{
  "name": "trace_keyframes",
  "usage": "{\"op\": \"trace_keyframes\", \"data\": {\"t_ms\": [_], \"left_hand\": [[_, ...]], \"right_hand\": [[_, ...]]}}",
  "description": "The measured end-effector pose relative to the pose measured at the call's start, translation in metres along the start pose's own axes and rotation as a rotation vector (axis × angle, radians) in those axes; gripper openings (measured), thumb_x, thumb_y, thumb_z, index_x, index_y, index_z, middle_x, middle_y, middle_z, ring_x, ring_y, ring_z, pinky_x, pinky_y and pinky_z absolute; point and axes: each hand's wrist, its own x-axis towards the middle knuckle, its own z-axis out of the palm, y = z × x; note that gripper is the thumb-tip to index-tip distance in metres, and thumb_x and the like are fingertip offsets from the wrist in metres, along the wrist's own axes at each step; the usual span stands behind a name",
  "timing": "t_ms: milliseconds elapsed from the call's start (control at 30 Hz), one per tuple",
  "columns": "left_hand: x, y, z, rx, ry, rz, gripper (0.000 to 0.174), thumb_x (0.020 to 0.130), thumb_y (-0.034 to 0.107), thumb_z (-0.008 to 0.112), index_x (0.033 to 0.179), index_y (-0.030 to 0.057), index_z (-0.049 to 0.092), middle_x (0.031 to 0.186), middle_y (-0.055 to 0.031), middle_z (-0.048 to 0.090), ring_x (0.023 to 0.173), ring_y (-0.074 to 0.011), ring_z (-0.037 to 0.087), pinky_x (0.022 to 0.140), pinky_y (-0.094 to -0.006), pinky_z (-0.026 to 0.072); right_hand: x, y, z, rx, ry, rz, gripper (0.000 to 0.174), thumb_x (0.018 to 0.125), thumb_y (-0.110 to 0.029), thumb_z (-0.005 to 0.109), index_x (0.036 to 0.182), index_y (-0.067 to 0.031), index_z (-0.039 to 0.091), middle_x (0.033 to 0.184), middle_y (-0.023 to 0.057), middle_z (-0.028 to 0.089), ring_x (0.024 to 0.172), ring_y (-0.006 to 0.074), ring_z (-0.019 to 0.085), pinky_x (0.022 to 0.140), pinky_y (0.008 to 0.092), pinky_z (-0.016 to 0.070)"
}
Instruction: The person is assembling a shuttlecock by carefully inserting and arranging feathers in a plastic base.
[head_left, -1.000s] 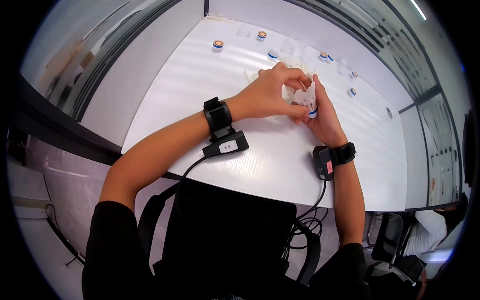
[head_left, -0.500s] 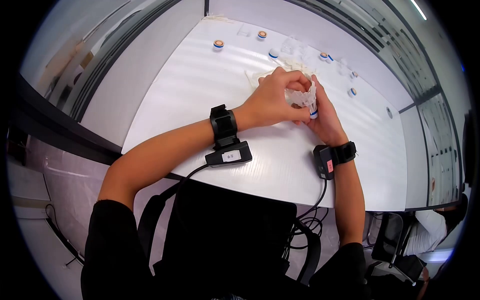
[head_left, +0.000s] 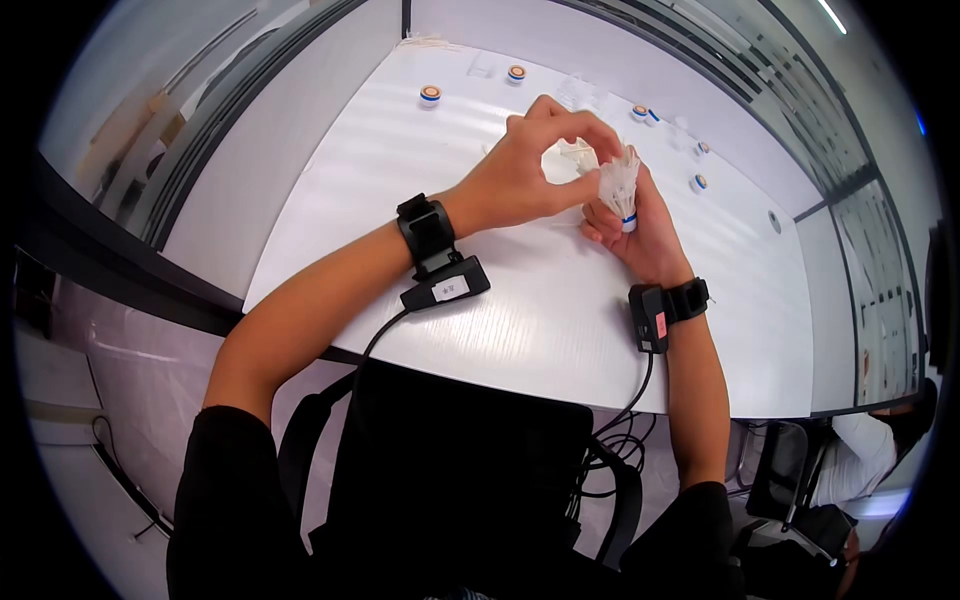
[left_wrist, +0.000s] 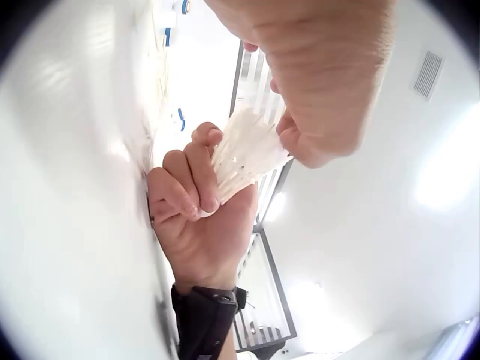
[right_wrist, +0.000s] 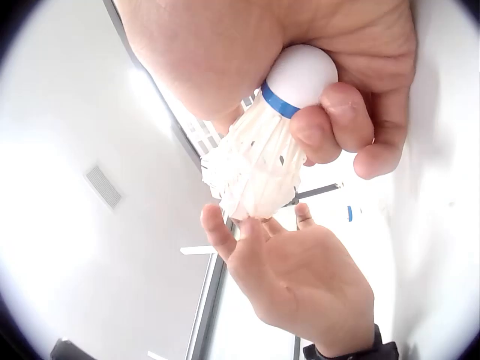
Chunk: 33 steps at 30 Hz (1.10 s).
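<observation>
A shuttlecock [right_wrist: 255, 154] with pale feathers, a white base and a blue band is held between the hands above the table. My right hand [head_left: 645, 225] grips it around the base, fingers curled, so that its feather skirt [left_wrist: 247, 150] points upward in the head view. My left hand [head_left: 525, 165] has thumb and forefinger bent in a C at the upper rim of the skirt. Its thumb tip meets the feather ends in the right wrist view, where the palm [right_wrist: 300, 270] faces that camera.
On the white table [head_left: 400, 200] stand several small round pieces, white with blue bands and orange-brown tops, among them one at the left [head_left: 430, 96] and another at the right [head_left: 698, 183]. Clear plastic bits [head_left: 575, 90] and pale strips [head_left: 430, 42] lie farther back. Panels border the table.
My left hand has shifted up and back from the shuttlecock, its fingers now at the rim. More of the feather skirt shows. My right hand keeps its grip on the base.
</observation>
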Motion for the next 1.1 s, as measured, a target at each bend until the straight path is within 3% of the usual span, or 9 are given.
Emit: {"op": "trace_keyframes", "data": {"t_ms": [167, 267, 367, 667, 767, 1100], "left_hand": [[0.004, 0.000, -0.007, 0.109, -0.039, 0.087, 0.023, 0.084, 0.008, 0.072, 0.105, 0.0171, 0.075, 0.105, 0.0080, 0.073, 0.105, -0.0171, 0.048, 0.099, -0.0363, 0.0341], [0.006, -0.001, -0.009, 0.129, -0.017, 0.174, 0.023, 0.085, 0.008, 0.073, 0.104, 0.0184, 0.077, 0.104, 0.0079, 0.074, 0.104, -0.0184, 0.048, 0.097, -0.0367, 0.0348], [0.006, -0.005, -0.009, 0.100, -0.049, 0.172, 0.024, 0.085, 0.008, 0.073, 0.106, 0.0188, 0.077, 0.104, 0.0068, 0.075, 0.103, -0.0198, 0.047, 0.097, -0.0370, 0.0348], [0.008, 0.000, -0.015, 0.121, -0.092, 0.263, 0.025, 0.081, 0.010, 0.079, 0.105, 0.0157, 0.077, 0.104, 0.0051, 0.075, 0.102, -0.0224, 0.048, 0.096, -0.0347, 0.0395], [0.008, -0.004, -0.013, 0.116, -0.081, 0.265, 0.023, 0.081, 0.011, 0.080, 0.103, 0.0153, 0.077, 0.105, 0.0041, 0.074, 0.101, -0.0216, 0.048, 0.095, -0.0339, 0.0413], [0.007, -0.001, -0.007, 0.058, -0.042, 0.185, 0.016, 0.088, 0.013, 0.079, 0.103, 0.0095, 0.075, 0.100, 0.0011, 0.072, 0.100, -0.0190, 0.052, 0.093, -0.0326, 0.0432]], "right_hand": [[0.000, 0.000, 0.002, -0.007, 0.070, 0.010, 0.048, 0.110, -0.055, 0.034, 0.110, -0.0134, 0.058, 0.060, -0.0019, 0.042, 0.056, 0.0103, 0.042, 0.062, 0.0306, 0.0433], [0.001, 0.000, -0.005, 0.033, -0.023, 0.021, 0.047, 0.110, -0.054, 0.035, 0.111, -0.0135, 0.057, 0.062, -0.0014, 0.044, 0.056, 0.0104, 0.042, 0.061, 0.0310, 0.0437], [-0.001, -0.001, 0.002, 0.004, 0.074, 0.018, 0.046, 0.110, -0.054, 0.035, 0.112, -0.0133, 0.057, 0.063, -0.0011, 0.046, 0.055, 0.0106, 0.042, 0.061, 0.0313, 0.0439], [-0.002, 0.000, 0.006, 0.011, 0.064, -0.006, 0.046, 0.111, -0.052, 0.033, 0.113, -0.0126, 0.057, 0.062, -0.0015, 0.045, 0.054, 0.0095, 0.041, 0.060, 0.0311, 0.0436], [0.000, 0.002, -0.002, -0.003, -0.005, -0.015, 0.046, 0.111, -0.052, 0.033, 0.113, -0.0125, 0.057, 0.064, -0.0016, 0.047, 0.054, 0.0093, 0.040, 0.060, 0.0309, 0.0431], [0.001, 0.003, -0.003, 0.000, 0.049, 0.006, 0.044, 0.110, -0.052, 0.038, 0.111, -0.0129, 0.057, 0.067, -0.0020, 0.048, 0.055, 0.0098, 0.043, 0.059, 0.0310, 0.0446]]}}
